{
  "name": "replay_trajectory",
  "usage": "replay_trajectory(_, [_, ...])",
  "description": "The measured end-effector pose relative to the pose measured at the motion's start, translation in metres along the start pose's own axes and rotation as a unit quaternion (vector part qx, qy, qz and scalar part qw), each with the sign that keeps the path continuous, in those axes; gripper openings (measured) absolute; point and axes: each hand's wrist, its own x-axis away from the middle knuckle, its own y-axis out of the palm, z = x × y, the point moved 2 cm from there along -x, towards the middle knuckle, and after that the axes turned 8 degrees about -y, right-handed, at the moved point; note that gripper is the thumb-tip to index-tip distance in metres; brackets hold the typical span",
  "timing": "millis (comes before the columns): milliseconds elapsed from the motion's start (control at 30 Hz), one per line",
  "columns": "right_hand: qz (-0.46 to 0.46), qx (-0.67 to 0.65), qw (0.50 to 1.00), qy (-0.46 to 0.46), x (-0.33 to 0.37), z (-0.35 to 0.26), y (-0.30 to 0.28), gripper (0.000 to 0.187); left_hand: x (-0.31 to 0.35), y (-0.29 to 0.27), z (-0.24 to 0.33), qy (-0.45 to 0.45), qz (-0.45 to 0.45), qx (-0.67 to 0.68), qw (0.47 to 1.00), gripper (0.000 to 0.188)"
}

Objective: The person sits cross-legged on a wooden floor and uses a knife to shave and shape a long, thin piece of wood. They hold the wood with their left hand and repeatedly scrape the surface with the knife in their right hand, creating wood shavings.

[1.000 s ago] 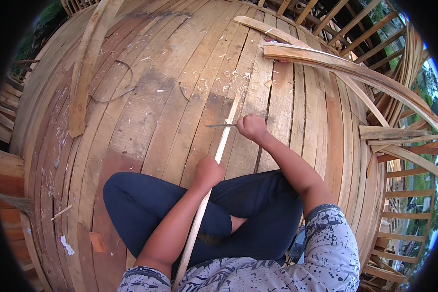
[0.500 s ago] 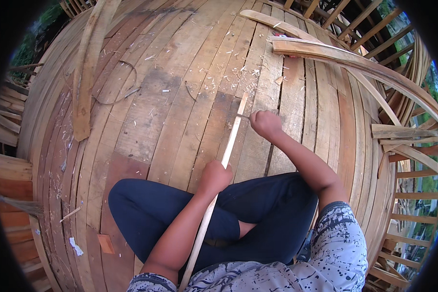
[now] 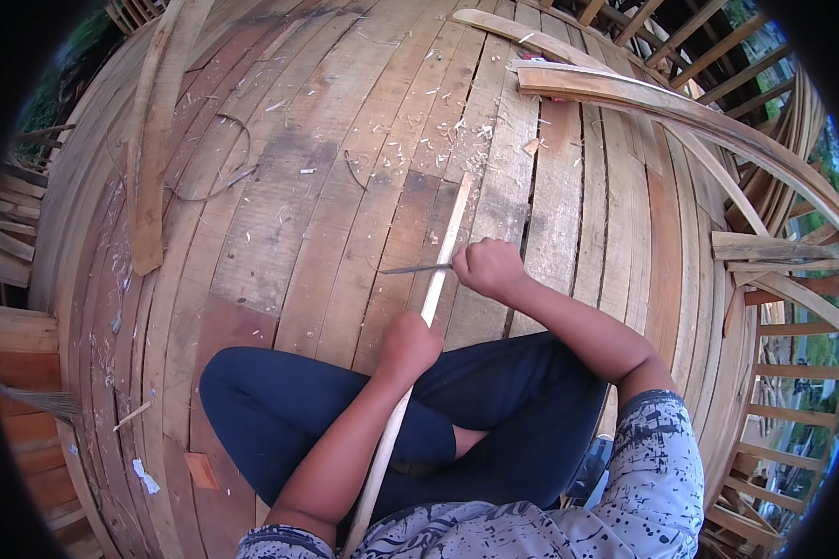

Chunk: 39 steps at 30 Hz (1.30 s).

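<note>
A long, pale wooden stick (image 3: 446, 252) slants from my lap out over the plank floor. My left hand (image 3: 410, 347) is closed round its middle, close to my crossed legs. Farther along, my right hand (image 3: 490, 269) is closed on the handle of a knife (image 3: 408, 271), the handle itself hidden in the fist. The thin dark blade lies across the stick and points left. Small pale shavings (image 3: 471, 130) are scattered beyond the stick's far end.
Plank flooring (image 3: 289, 233) surrounds me. A long board (image 3: 149, 186) lies at the left, and curved boards (image 3: 662, 102) lie at the far right. A cord (image 3: 249, 149) loops on the floor. A small brown wood piece (image 3: 200, 470) rests at the near left.
My right hand and the knife have come nearer to me along the stick, and more of the blade shows to its left. The left hand keeps its grip.
</note>
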Motion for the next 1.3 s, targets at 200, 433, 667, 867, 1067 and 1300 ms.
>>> replay_trajectory(200, [0.048,-0.044,0.993,0.096,0.006,0.002,0.012,0.046,-0.009,0.000,-0.001,-0.041,-0.058,0.036,0.997,0.043])
replay_trajectory(433, [0.076,0.010,0.997,0.010,-0.009,0.026,0.003,0.042,-0.011,-0.001,0.010,-0.005,-0.014,0.022,1.000,0.042])
replay_trajectory(667, [0.148,0.037,0.988,0.009,-0.005,0.057,0.016,0.044,0.004,0.006,0.011,0.005,-0.039,0.002,0.999,0.038])
replay_trajectory(867, [0.064,0.002,0.998,0.003,0.006,-0.009,0.007,0.044,0.001,-0.001,-0.007,-0.028,-0.021,0.001,0.999,0.041])
replay_trajectory(1067, [0.123,-0.003,0.989,0.087,-0.017,0.045,0.023,0.048,-0.014,0.004,-0.001,-0.020,-0.043,0.024,0.999,0.041])
replay_trajectory(1300, [0.096,0.040,0.994,-0.032,-0.022,0.054,0.002,0.043,-0.005,0.009,0.005,0.027,-0.023,-0.026,0.999,0.040])
